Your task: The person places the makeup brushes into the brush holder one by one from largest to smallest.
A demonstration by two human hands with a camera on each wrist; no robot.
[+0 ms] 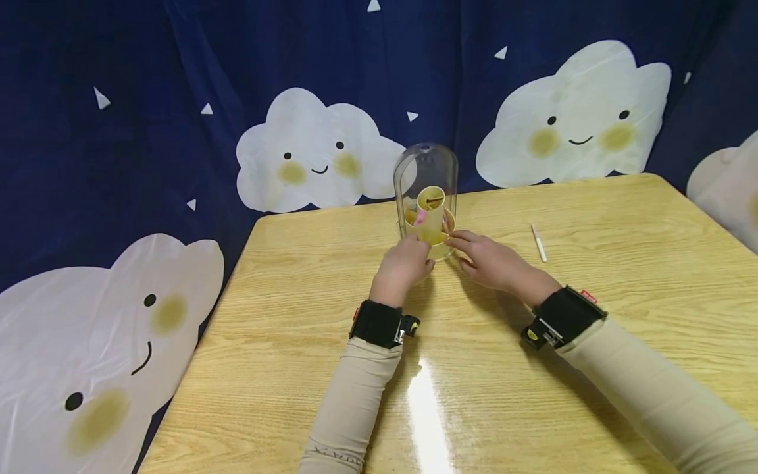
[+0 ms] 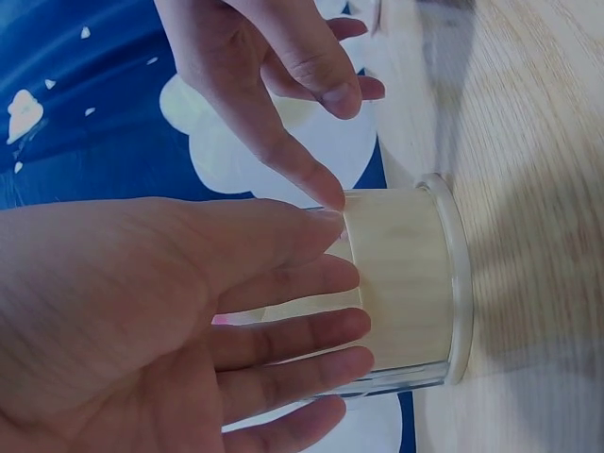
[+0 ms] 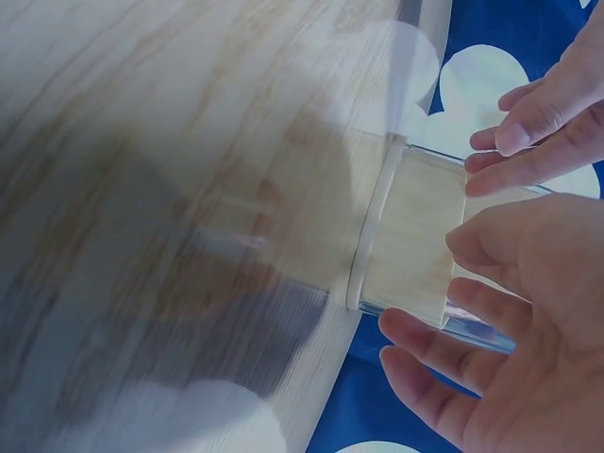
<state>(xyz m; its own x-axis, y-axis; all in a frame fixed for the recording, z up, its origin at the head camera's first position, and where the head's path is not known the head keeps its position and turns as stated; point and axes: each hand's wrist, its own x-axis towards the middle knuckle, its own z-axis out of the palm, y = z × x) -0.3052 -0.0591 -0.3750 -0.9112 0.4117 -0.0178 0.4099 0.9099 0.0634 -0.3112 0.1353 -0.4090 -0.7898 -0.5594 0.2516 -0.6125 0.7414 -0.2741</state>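
At the far side of the table stands a pen-holder-like organizer with a clear arched cover [image 1: 426,161] and a tall cream tube [image 1: 431,224] among lower cups. Its low front compartment [image 2: 406,260] has a pale curved wall above a rounded base [image 2: 460,311]. My left hand [image 1: 404,264] is at the front left, its straightish fingers and thumb at the compartment's upper edge. From the right, my right hand [image 1: 488,262] reaches in with loosely bent fingers, the index fingertip at that same edge. Part of the cover is hidden behind the hands.
A slim white pen [image 1: 539,243] lies on the wooden table [image 1: 284,316] to the right of the organizer. Something pink [image 1: 420,218] shows inside the organizer. A dark blue cloth with smiling clouds [image 1: 314,155] hangs behind the table's back edge.
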